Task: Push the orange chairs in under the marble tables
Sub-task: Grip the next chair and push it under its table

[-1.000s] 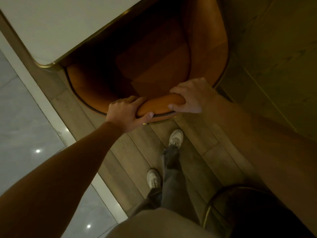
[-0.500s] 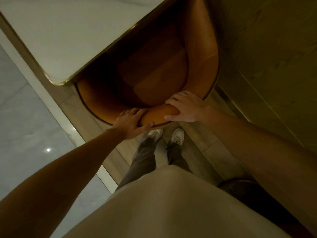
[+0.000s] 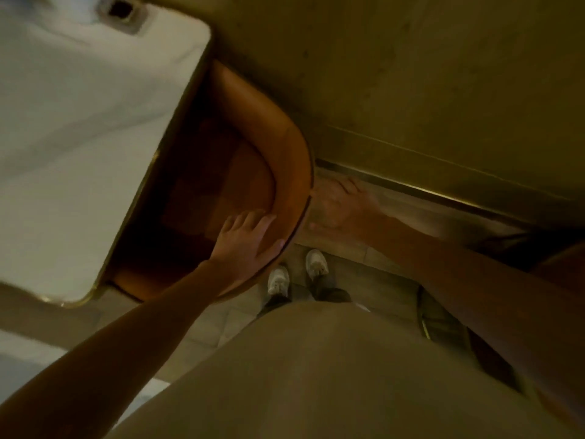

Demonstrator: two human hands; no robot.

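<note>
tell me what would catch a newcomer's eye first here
The curved orange upholstered chair stands out at centre, its seat partly under the white marble table with a gold edge on the left. The left hand rests on its back rim; the blurred right hand is spread beside it.

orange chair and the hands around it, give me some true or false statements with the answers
1. The left hand rests on the orange chair at its backrest rim. True.
2. The right hand grips the backrest top. False: it is blurred, fingers spread, beside the chair's outer side.
3. The chair's seat sits partly under the marble table. True.
4. The person is barefoot. False: they wear white shoes.
</note>
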